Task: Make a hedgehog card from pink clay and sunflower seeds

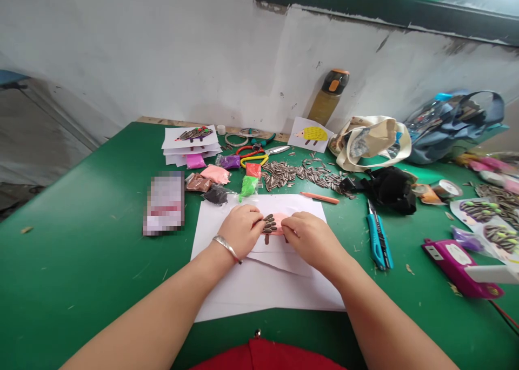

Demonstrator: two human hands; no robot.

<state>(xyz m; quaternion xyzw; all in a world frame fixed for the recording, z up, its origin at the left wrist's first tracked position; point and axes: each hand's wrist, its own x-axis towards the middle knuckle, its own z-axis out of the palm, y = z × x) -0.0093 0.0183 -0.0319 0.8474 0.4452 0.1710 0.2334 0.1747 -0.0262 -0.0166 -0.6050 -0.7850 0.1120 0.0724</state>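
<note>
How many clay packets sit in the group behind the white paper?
7, beyond the white paper: magenta and purple at the back, salmon and brown left, black front, red and green right. Others could be hidden.

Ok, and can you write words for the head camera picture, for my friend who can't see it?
The left hand and right hand sit at a pink clay shape with dark sunflower seeds on it, on white paper. Loose seeds and clay packets lie beyond on a green table.
</note>
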